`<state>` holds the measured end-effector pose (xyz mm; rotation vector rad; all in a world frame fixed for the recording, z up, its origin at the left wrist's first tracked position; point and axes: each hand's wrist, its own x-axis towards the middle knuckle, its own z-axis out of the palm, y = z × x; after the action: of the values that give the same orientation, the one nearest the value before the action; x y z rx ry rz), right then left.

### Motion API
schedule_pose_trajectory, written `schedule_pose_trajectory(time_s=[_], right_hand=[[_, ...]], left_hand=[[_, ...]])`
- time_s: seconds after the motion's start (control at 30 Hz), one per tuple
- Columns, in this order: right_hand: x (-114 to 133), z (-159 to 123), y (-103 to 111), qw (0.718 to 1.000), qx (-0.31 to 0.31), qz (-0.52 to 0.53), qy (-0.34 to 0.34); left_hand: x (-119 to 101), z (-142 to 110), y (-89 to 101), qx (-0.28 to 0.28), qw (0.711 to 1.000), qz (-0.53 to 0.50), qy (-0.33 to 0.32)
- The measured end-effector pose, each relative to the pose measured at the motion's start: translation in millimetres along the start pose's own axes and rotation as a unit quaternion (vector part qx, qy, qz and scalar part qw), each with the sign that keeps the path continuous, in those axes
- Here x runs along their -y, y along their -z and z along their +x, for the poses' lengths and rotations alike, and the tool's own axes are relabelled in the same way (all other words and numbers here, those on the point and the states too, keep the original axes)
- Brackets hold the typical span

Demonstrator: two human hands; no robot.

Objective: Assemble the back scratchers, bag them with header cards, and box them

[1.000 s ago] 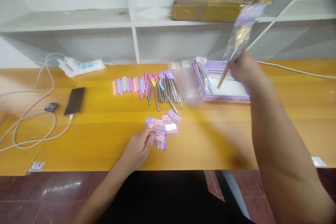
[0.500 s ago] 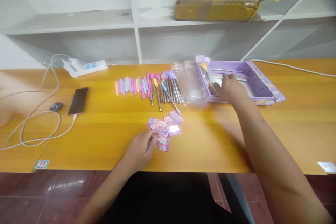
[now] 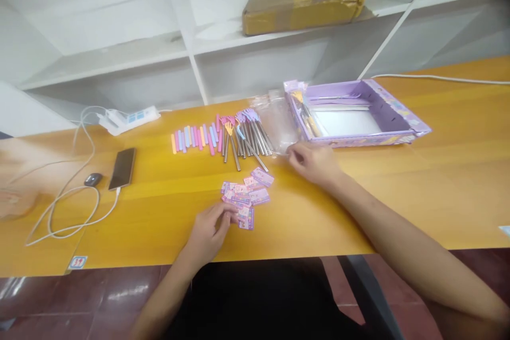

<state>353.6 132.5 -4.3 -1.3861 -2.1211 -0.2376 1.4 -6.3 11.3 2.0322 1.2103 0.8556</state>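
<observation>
My left hand rests at the near left of a pile of small pink and purple cards, its thumb and fingertips closed at a card's edge. At the near right corner of the flat clear plastic bags, my right hand has its fingers pinched together on the bag edge. Several back scratchers with metal rods and coloured hand-shaped heads lie left of the bags. Beyond the right hand stands an open purple box; a bagged back scratcher with a yellow head lies inside its left end.
Short coloured tubes lie in a row left of the scratchers. Farther left are a phone, a black mouse, white cables and a power strip. A taped cardboard box sits on the white shelf behind.
My right hand has come out of the purple box and moved left and nearer, to the bags. A bagged back scratcher stays in the box. My left hand remains by the cards. The view has tilted.
</observation>
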Motion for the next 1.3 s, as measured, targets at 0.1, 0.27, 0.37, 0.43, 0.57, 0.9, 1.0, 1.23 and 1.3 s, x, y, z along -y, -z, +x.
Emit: schedule_pose_trajectory(time_s=[0.1, 0.27, 0.37, 0.43, 0.57, 0.9, 1.0, 1.23, 1.3], right_hand=[[-2, -1, -9, 0.999, 0.018, -0.001, 0.029], [-5, 1, -11, 0.997, 0.036, 0.061, 0.001], [1, 0, -15, 0.994, 0.055, 0.094, 0.002], [7, 0, -17, 0.993, 0.057, 0.105, 0.007], [14, 0, -17, 0.992, 0.054, 0.115, 0.009], [62, 24, 8, 0.982, 0.18, 0.058, 0.018], [97, 50, -1, 0.971, 0.235, 0.043, 0.012], [148, 77, -41, 0.955, 0.295, 0.031, -0.018], [151, 76, -46, 0.95, 0.311, 0.033, -0.021]], left_hand=[[-17, -5, 19.0, 0.042, 0.996, 0.042, -0.068], [10, 40, 96.5, -0.017, 0.98, 0.196, 0.025], [59, 91, 147.2, -0.134, 0.947, 0.278, 0.089], [90, 118, 167.5, -0.178, 0.928, 0.309, 0.11], [131, 136, 168.9, -0.184, 0.912, 0.338, 0.143], [159, 133, 143.1, -0.183, 0.896, 0.361, 0.183], [158, 135, 144.0, -0.174, 0.892, 0.37, 0.191], [162, 133, 150.7, -0.138, 0.877, 0.391, 0.244], [164, 133, 152.1, -0.125, 0.875, 0.394, 0.252]])
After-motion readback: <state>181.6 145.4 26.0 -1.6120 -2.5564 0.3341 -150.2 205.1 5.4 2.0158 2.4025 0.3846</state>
